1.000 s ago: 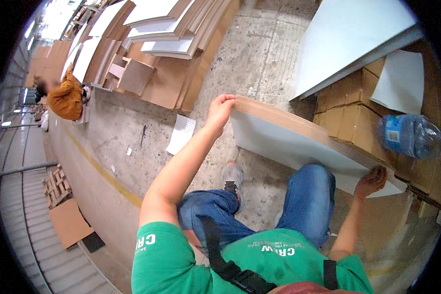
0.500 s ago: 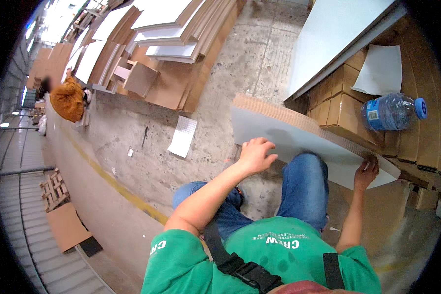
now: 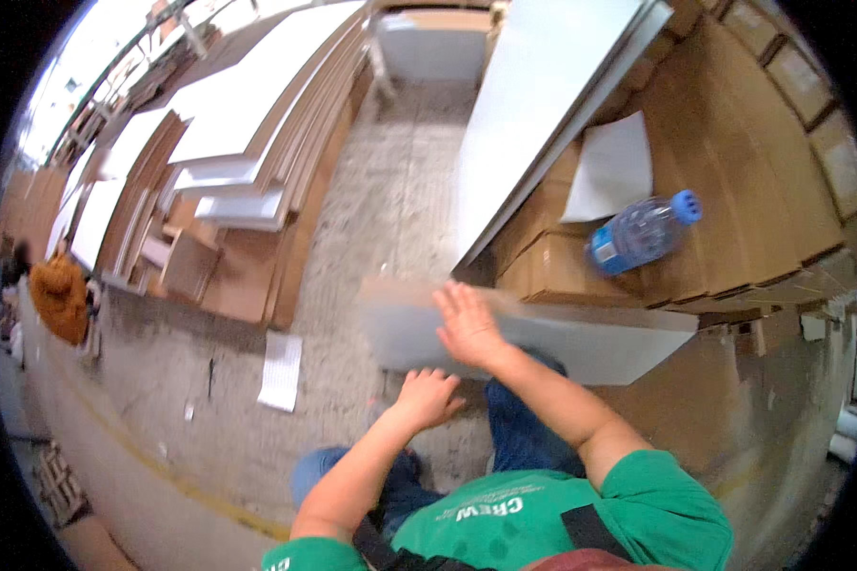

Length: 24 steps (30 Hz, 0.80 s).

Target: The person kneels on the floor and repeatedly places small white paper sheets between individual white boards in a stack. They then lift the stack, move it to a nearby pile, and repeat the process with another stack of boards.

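Note:
A stack of white-faced panels (image 3: 600, 347) stands on its long edge in front of my knees, its brown edges facing up. My right hand (image 3: 470, 325) reaches across to the left part of this stack. Its fingers are stretched over the upper edge, and it looks to be touching the panels. Lower and to the left, my left hand (image 3: 430, 400) hangs near the lower left part of the white face, with nothing in it. Its fingers are loosely extended, and I cannot tell whether they touch the panel.
Cardboard boxes (image 3: 724, 190) at the right carry a plastic bottle (image 3: 643, 233) and a white sheet (image 3: 611, 167). A large white panel (image 3: 533, 105) leans against them. Panel stacks (image 3: 267, 105) lie at the left. A printed paper (image 3: 281, 371) lies on the floor. Someone in orange-brown (image 3: 59, 298) is at far left.
My right hand has left the right end of the panel stack and crossed to its left part. My left hand has dropped lower relative to the stack. The view has turned rightward.

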Available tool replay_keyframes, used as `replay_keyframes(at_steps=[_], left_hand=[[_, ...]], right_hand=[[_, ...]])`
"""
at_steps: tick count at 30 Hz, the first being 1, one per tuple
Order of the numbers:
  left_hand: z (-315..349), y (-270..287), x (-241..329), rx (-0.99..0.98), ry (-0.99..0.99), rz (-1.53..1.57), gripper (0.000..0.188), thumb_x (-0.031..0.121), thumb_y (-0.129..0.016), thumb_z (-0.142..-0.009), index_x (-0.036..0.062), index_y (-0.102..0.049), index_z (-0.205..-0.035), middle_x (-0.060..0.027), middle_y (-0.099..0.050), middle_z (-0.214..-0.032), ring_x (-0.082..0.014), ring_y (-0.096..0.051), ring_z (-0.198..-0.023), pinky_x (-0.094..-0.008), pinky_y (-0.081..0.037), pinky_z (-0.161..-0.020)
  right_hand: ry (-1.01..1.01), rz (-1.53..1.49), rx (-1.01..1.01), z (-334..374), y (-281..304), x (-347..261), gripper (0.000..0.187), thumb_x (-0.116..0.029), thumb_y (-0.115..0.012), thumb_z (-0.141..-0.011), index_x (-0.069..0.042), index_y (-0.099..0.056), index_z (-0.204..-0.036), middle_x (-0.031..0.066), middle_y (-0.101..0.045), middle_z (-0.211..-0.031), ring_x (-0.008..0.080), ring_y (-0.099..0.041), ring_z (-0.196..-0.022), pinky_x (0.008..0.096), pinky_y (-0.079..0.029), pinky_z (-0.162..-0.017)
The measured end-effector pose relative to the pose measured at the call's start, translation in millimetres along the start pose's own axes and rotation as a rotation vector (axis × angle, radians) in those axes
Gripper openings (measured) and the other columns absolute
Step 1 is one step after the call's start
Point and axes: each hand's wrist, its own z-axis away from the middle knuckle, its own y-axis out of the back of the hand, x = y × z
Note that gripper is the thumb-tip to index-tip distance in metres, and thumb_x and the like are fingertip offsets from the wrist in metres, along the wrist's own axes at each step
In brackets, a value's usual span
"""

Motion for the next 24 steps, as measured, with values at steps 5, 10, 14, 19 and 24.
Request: replay_keyframes(at_steps=[5,10,14,19,24], left_hand=[[-0.9,4.5,-7.4,0.017,0.018,0.062,0.036,0.038,-0.056,-0.079,0.0103,-0.057,-0.101,-0.0136,-0.058,-0.096,-0.031,-0.054,-0.093,-0.0453,-0.04,-0.078],[2.1,9.9,-19.3,0.015,0.062,0.107,0.04,0.041,-0.053,-0.081,0.0116,-0.056,-0.108,-0.0118,-0.058,-0.101,-0.03,-0.053,-0.097,-0.0439,-0.039,-0.082],[-3.9,19.8,-20.4,-0.012,0.061,0.124,0.042,0.042,-0.053,-0.081,0.0109,-0.056,-0.109,-0.0147,-0.059,-0.099,-0.0316,-0.055,-0.095,-0.0451,-0.041,-0.08],[-8.7,38.8,-37.3,0.206,0.254,0.502,0.038,0.036,-0.058,-0.08,0.008,-0.059,-0.106,-0.019,-0.061,-0.099,-0.0302,-0.059,-0.095,-0.0364,-0.046,-0.08],[-8.6,-19.4,-142.6,0.805,0.577,1.015,0.035,0.035,-0.052,-0.087,0.0013,-0.062,-0.091,-0.0043,-0.062,-0.081,-0.0112,-0.055,-0.069,-0.0247,-0.042,-0.061]], right_hand=[[0.136,0.014,-0.225,-13.5,51.1,9.6,0.035,-0.025,-0.06,-0.076,-0.002,-0.055,-0.103,0.0156,-0.049,-0.113,0.0325,-0.044,-0.105,0.0421,-0.036,-0.091],[0.264,-0.221,0.246,-39.7,162.6,-10.2,0.019,-0.018,-0.061,-0.077,-0.005,-0.059,-0.092,0.0098,-0.059,-0.089,0.0259,-0.055,-0.085,0.0342,-0.048,-0.072],[0.334,-0.215,0.569,-42.3,226.7,-15.4,0.012,-0.013,-0.062,-0.074,-0.005,-0.058,-0.082,0.0096,-0.058,-0.077,0.0257,-0.055,-0.073,0.0346,-0.046,-0.065],[0.226,-0.559,0.117,49.0,182.0,27.1,0.016,-0.018,-0.06,-0.078,-0.004,-0.056,-0.072,0.0118,-0.056,-0.068,0.0258,-0.055,-0.065,0.0357,-0.045,-0.06],[-1.086,-0.922,-0.2,283.7,43.2,190.4,0.027,-0.027,-0.053,-0.085,-0.002,-0.06,-0.093,0.0056,-0.062,-0.083,0.015,-0.058,-0.073,0.0315,-0.047,-0.062]])
